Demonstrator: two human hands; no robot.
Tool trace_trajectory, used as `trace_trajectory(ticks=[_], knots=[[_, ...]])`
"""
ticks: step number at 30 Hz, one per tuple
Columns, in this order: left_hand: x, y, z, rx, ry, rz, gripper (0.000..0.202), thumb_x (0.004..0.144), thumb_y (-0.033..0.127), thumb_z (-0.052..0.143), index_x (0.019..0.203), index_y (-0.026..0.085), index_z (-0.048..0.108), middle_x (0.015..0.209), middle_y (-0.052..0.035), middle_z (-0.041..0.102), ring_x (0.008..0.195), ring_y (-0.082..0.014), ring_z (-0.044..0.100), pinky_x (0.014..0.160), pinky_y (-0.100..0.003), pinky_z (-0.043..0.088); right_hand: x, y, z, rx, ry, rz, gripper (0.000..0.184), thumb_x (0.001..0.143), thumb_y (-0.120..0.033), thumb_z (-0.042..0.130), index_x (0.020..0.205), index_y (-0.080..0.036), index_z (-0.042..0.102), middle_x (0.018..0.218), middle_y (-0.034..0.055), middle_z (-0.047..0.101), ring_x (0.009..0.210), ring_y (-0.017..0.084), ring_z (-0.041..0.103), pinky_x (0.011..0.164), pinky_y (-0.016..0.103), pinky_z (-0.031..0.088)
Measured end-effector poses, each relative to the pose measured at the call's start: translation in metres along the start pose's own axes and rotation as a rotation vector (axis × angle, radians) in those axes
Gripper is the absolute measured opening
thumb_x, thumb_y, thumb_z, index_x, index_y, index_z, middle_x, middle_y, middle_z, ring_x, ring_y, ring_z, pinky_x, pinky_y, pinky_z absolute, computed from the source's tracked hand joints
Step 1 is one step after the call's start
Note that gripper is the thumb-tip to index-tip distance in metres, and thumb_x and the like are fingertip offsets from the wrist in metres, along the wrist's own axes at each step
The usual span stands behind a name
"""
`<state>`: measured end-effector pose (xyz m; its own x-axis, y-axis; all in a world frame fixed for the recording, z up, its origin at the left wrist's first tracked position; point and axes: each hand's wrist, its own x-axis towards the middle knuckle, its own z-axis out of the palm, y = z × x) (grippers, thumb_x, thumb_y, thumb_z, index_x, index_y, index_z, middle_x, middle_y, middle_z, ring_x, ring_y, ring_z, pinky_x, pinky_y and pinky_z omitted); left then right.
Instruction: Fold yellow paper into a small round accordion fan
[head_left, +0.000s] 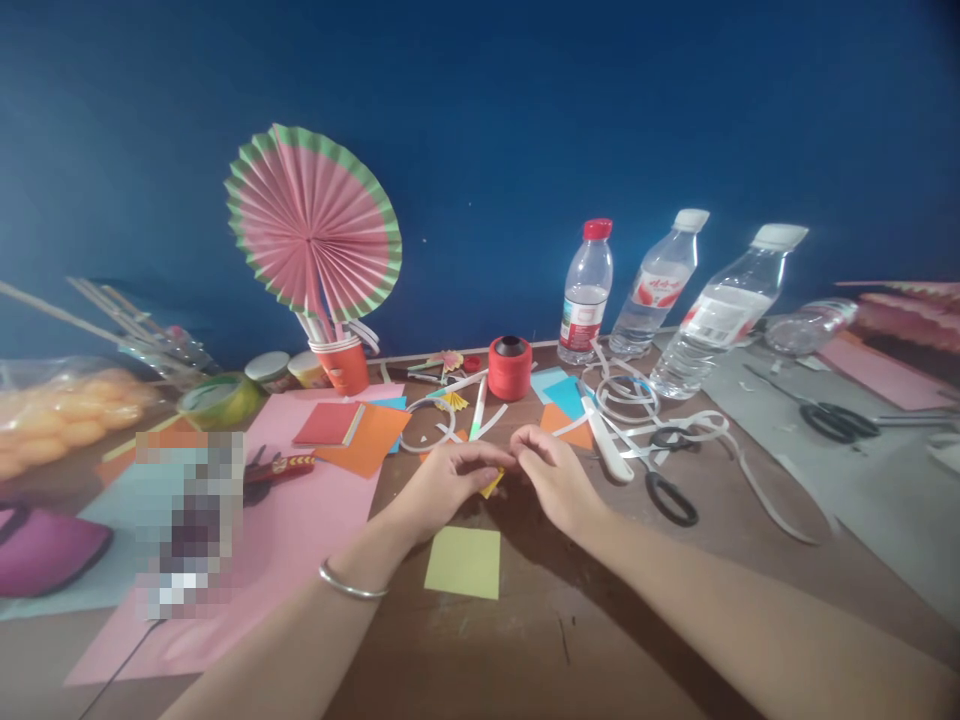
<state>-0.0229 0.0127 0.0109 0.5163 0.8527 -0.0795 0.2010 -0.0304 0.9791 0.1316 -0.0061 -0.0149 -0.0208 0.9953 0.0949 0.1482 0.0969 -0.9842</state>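
My left hand point(450, 482) pinches a small piece of yellow paper point(493, 485) between thumb and fingers. Most of that paper is hidden by the hand. My right hand point(551, 472) is closed close beside it, its fingertips meeting the left fingertips; what it grips, if anything, is out of sight. On the brown table point(517, 660) below the hands lies a pale yellow square of paper point(463, 563), flat and apart from both. Just beyond the hands are a white and green pen-like stick point(478, 408) and a red spool of thread point(510, 368).
Right of my hands lie a white-handled cutter point(606, 440), black-handled scissors point(671, 498) and tangled white strip point(720, 425). Water bottles point(583, 300) stand along the blue wall. A pleated paper fan point(315, 220) rises from a red cup point(341, 367). Pink paper point(300, 530) covers the left side.
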Motion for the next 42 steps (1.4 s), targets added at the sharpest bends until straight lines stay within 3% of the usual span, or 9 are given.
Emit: trace_trajectory(ticks=[4, 8, 12, 14, 20, 26, 31, 37, 42], knots=[[0.000, -0.001, 0.001, -0.006, 0.007, -0.010, 0.026, 0.071, 0.022, 0.054, 0.094, 0.019, 0.066, 0.081, -0.0056, 0.064, 0.065, -0.0143, 0.057, 0.052, -0.023, 0.044, -0.001, 0.003, 0.003, -0.008, 0.035, -0.036, 0.010, 0.077, -0.022, 0.040, 0.070, -0.019, 0.046, 0.063, -0.0032, 0.044, 0.058, 0.011, 0.043, 0.055, 0.023, 0.036], [-0.001, -0.003, 0.001, 0.019, 0.052, 0.019, 0.026, 0.072, 0.024, 0.053, 0.094, 0.018, 0.065, 0.089, -0.0062, 0.061, 0.057, -0.0095, 0.052, 0.044, -0.019, 0.039, 0.004, -0.015, -0.012, -0.101, 0.235, -0.171, 0.021, 0.079, -0.027, 0.042, 0.098, -0.019, 0.043, 0.080, 0.0011, 0.053, 0.069, 0.014, 0.051, 0.064, 0.027, 0.041], [0.001, -0.006, 0.000, 0.092, 0.128, 0.061, 0.024, 0.073, 0.025, 0.053, 0.093, 0.020, 0.065, 0.091, -0.0043, 0.060, 0.049, -0.0049, 0.044, 0.042, -0.018, 0.036, 0.013, -0.046, -0.072, -0.647, 0.154, -0.263, 0.024, 0.076, -0.030, 0.047, 0.099, -0.022, 0.051, 0.087, 0.0042, 0.059, 0.075, 0.018, 0.056, 0.065, 0.030, 0.041], [0.002, -0.008, -0.001, 0.123, 0.160, 0.059, 0.026, 0.073, 0.027, 0.053, 0.096, 0.020, 0.064, 0.077, -0.0021, 0.060, 0.044, -0.0045, 0.040, 0.041, -0.018, 0.034, 0.012, -0.046, -0.112, -0.975, 0.033, -0.093, 0.026, 0.073, -0.039, 0.051, 0.094, -0.025, 0.057, 0.086, 0.0041, 0.062, 0.075, 0.022, 0.058, 0.065, 0.034, 0.042], [0.006, -0.013, -0.003, 0.128, 0.198, 0.100, 0.029, 0.068, 0.026, 0.058, 0.095, 0.017, 0.064, 0.059, 0.0007, 0.057, 0.050, -0.0088, 0.047, 0.048, -0.020, 0.039, -0.021, 0.015, -0.191, -1.277, -0.191, 0.009, 0.064, 0.066, -0.057, 0.051, 0.118, -0.020, 0.049, 0.126, 0.0110, 0.045, 0.116, 0.033, 0.038, 0.092, 0.043, 0.033], [0.006, -0.014, -0.002, 0.104, 0.254, 0.122, 0.033, 0.059, 0.021, 0.064, 0.092, 0.017, 0.066, 0.056, 0.0023, 0.057, 0.052, -0.0086, 0.048, 0.053, -0.019, 0.039, -0.047, 0.020, -0.188, -1.293, -0.125, -0.071, 0.048, 0.072, -0.049, 0.048, 0.115, -0.028, 0.050, 0.127, 0.0068, 0.043, 0.117, 0.030, 0.035, 0.090, 0.044, 0.033], [0.005, -0.016, -0.002, 0.144, 0.250, 0.119, 0.032, 0.062, 0.021, 0.063, 0.093, 0.018, 0.065, 0.058, 0.0022, 0.056, 0.053, -0.0091, 0.049, 0.054, -0.020, 0.039, -0.042, 0.003, -0.169, -1.350, -0.134, -0.110, 0.020, 0.071, -0.032, 0.050, 0.084, -0.021, 0.061, 0.088, 0.0074, 0.058, 0.096, 0.025, 0.050, 0.082, 0.036, 0.036], [0.005, -0.015, -0.003, 0.161, 0.252, 0.120, 0.032, 0.061, 0.021, 0.062, 0.093, 0.018, 0.065, 0.061, 0.0017, 0.057, 0.053, -0.0093, 0.049, 0.054, -0.021, 0.039, -0.036, 0.002, -0.166, -1.400, -0.136, 0.048, 0.016, 0.072, -0.034, 0.047, 0.071, -0.021, 0.056, 0.083, 0.0045, 0.057, 0.074, 0.021, 0.057, 0.053, 0.027, 0.034], [0.006, -0.017, -0.003, 0.167, 0.251, 0.127, 0.032, 0.061, 0.022, 0.063, 0.092, 0.018, 0.065, 0.057, 0.0025, 0.056, 0.052, -0.0097, 0.049, 0.054, -0.021, 0.039, -0.042, -0.010, -0.167, -1.467, -0.151, 0.120, 0.014, 0.074, -0.029, 0.046, 0.067, -0.020, 0.053, 0.075, 0.0047, 0.060, 0.064, 0.020, 0.059, 0.046, 0.024, 0.024]])
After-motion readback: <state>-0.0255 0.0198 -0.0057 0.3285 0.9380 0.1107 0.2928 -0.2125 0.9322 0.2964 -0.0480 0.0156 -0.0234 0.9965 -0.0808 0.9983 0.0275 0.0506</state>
